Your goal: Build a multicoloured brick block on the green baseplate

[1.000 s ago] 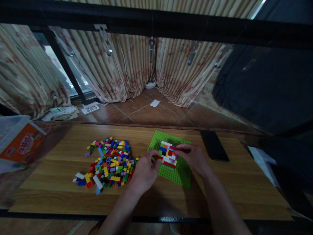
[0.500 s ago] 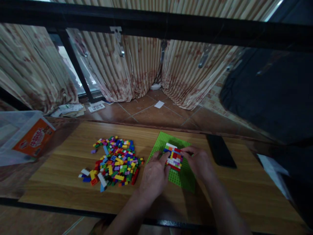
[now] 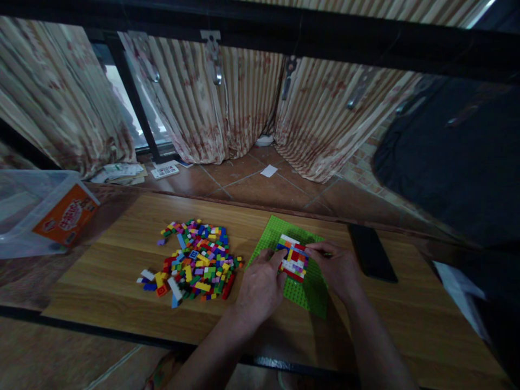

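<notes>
A green studded baseplate (image 3: pixel 274 232) lies on the wooden table (image 3: pixel 122 254). A small block of joined bricks (image 3: pixel 292 259), white, red, yellow and blue, sits on it. My left hand (image 3: pixel 260 287) rests on the plate's left side with its fingertips against the block. My right hand (image 3: pixel 335 268) touches the block's right edge with thumb and fingers pinched at it. Whether it holds a loose brick is hidden. A pile of loose coloured bricks (image 3: pixel 195 265) lies to the left of my hands.
A black phone (image 3: pixel 371 252) lies right of the baseplate. A clear plastic box with an orange label (image 3: pixel 44 214) stands at the table's far left. Curtains and tiled floor lie beyond the far edge. A white sheet (image 3: pixel 461 287) is at the right.
The view has shifted so the table sits further right. My left hand has slid inward until its fingers touch the brick block. My right hand stays at the block's right edge.
</notes>
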The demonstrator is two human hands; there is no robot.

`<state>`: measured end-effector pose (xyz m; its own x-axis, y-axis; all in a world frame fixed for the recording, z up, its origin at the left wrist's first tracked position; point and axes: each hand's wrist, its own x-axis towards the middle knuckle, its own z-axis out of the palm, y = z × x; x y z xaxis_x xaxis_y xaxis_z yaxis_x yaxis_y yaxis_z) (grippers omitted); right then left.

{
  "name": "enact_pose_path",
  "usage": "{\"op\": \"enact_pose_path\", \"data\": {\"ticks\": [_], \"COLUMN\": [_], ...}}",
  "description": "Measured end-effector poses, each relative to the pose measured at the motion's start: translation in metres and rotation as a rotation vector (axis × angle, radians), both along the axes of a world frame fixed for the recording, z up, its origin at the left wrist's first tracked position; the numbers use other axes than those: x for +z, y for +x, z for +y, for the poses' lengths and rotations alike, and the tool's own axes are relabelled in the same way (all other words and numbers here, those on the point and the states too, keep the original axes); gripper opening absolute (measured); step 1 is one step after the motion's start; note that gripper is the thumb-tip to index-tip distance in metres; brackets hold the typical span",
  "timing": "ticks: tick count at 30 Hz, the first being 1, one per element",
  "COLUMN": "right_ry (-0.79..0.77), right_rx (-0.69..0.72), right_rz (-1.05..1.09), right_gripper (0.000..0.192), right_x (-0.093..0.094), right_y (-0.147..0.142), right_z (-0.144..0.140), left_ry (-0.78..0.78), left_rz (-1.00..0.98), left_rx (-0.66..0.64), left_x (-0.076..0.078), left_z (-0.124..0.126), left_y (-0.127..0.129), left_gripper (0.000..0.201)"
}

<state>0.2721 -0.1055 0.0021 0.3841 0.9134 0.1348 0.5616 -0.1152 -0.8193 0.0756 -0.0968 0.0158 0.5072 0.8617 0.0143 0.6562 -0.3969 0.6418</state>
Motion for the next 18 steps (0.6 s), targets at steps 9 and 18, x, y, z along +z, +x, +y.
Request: {"op": "enact_pose_path", "data": {"ticks": [9, 18], "right_ry": [0.073, 0.012], "right_rx": [-0.01, -0.042], "right_rz": [-0.039, 0.12], "right_gripper": [0.022, 0.022], "right_x": [0.002, -0.006], "right_y": [-0.006, -0.006], "right_z": [-0.001, 0.004], "left_ry": [0.008, -0.016], "left_rz": [-0.01, 0.008], "left_rx": [0.003, -0.004], "left_x": [-0.001, 0.003], "left_z": [-0.001, -0.001], "left_y": [-0.001, -0.002], "left_gripper": [0.048, 0.048]}}
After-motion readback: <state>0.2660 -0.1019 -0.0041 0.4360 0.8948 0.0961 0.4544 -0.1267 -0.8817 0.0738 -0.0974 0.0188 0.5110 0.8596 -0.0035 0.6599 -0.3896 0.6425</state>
